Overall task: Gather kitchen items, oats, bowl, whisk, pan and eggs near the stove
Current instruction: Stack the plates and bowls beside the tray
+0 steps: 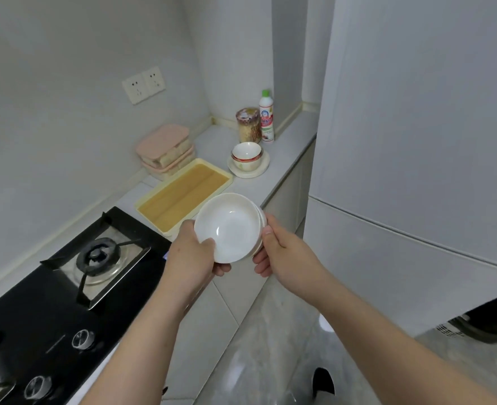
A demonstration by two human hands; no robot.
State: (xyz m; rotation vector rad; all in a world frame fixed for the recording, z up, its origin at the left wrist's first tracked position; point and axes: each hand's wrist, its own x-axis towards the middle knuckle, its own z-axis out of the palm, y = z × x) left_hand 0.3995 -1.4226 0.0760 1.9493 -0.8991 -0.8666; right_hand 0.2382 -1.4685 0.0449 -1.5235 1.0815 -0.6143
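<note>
- Head view: a white bowl (229, 228) is held in the air over the near edge of the countertop (288, 135), just right of the stove (36, 311) and overlapping the near right corner of a yellow tray (183, 191); extra rims showing at its right side look like more bowls nested beneath.
- The left hand (193, 252) grips the bowl's near left rim, thumb laid inside, fingers curled underneath; the right hand (282, 252) holds the right side, thumb on the rim, fingers tucked below.
- The stove's burner (98, 255) sits left of the hands; two knobs (82, 339) lie nearer.
- Farther along the counter: stacked pink-lidded containers (165, 150) behind the tray; a patterned bowl (247, 156) on a plate (263, 168); in the far corner a jar (248, 124) of pale flaky contents, touching or just beside a green-capped bottle (266, 116).
- A grey fridge (416, 141) fills the right.
</note>
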